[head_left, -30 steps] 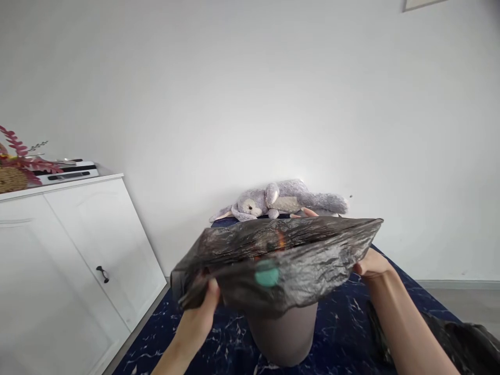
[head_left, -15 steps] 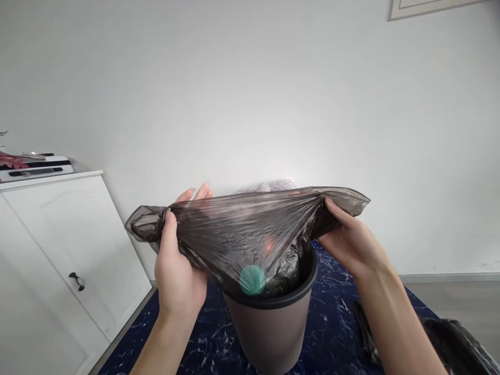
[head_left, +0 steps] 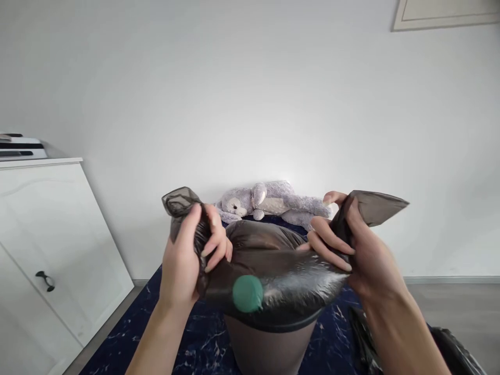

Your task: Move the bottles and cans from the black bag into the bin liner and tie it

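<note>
A thin black garbage bag (head_left: 304, 276) bulges over the mouth of a grey-brown trash can (head_left: 269, 344) with a dark rim. My left hand (head_left: 191, 255) is closed around a gathered corner of the bag, whose loose end sticks up above the fingers. On the other side my right hand (head_left: 351, 245) grips the opposite corner, and a pointed flap juts out to the right. Through the film near the front shows a round green thing (head_left: 247, 294), its kind unclear. The other contents are hidden.
A lilac plush toy (head_left: 269, 200) lies against the wall behind the can. The can stands on a dark blue marble-patterned surface (head_left: 203, 338). More black plastic (head_left: 455, 351) is at the lower right. A white cabinet (head_left: 50, 250) stands on the left.
The bag, stretched flat between my hands before, is now gathered at both corners and slack in the middle. My fingers have curled around it. The plush toy has come into fuller view.
</note>
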Tool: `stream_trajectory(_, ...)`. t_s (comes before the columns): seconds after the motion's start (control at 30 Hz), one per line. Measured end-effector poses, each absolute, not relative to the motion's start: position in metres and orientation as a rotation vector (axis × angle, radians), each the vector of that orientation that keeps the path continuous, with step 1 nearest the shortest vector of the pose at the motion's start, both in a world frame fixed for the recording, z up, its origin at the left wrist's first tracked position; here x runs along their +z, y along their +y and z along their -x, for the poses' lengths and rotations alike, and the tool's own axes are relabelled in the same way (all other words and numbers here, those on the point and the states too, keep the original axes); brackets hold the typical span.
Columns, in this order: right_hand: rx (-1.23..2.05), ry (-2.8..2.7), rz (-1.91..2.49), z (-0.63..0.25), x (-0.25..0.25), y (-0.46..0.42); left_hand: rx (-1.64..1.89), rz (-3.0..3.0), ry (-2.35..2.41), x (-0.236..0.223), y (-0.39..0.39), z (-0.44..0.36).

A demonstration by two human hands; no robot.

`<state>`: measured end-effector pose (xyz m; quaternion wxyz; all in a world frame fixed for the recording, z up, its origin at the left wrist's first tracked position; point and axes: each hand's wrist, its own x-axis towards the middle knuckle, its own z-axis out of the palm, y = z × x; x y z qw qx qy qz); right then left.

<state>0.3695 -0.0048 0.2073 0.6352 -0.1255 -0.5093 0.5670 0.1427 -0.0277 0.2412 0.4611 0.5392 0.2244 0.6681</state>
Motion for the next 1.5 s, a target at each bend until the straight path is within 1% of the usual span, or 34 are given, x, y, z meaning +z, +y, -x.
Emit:
stream_trajectory(0.07, 1.187, -1.231, 0.412, -0.36, 0.211, -0.011, 1.586, -1.491, 0.684, 0.239, -0.03, -0.14)
stream_trajectory(0.23, 0.767, -1.353, 0.758, -0.34, 0.212, -0.024, 1.344, -1.978, 0.942, 0.238, -0.039, -0.133)
stream_trajectory(0.4, 0.544, -1.585, 0.881, -0.332, 0.21, -0.035, 1.2, -2.081, 0.944, 0.237, -0.043, -0.13)
stream_trajectory(0.6, 0.551, -1.829, 0.842, -0.329, 0.207, -0.038, 1.101, -2.139, 0.976, 0.235, -0.046, -0.13)
stream_trajectory(0.67, 0.556, -1.765, 0.909, -0.327, 0.206, -0.038, 1.069, -2.162, 0.991, 0.235, -0.048, -0.131)
stream_trajectory(0.8, 0.608, -1.464, 1.078, -0.324, 0.206, -0.04, 1.053, -2.22, 0.97, 0.236, -0.05, -0.134)
stream_trajectory(0.9, 0.62, -1.526, 1.118, -0.325, 0.208, -0.044, 1.097, -2.151, 0.952, 0.236, -0.053, -0.138)
stream_trajectory(1.1, 0.426, -1.94, 0.89, -0.323, 0.213, -0.055, 1.178, -1.948, 0.789, 0.233, -0.058, -0.145)
stream_trajectory(1.27, 0.274, -1.965, 0.823, -0.318, 0.215, -0.057, 1.297, -2.059, 0.84, 0.231, -0.056, -0.144)
stream_trajectory(1.37, 0.347, -1.944, 0.835, -0.316, 0.216, -0.057, 1.393, -2.047, 0.861, 0.231, -0.055, -0.142)
stream_trajectory(1.5, 0.606, -1.954, 0.9, -0.318, 0.22, -0.056, 1.538, -1.99, 0.902, 0.229, -0.053, -0.14)
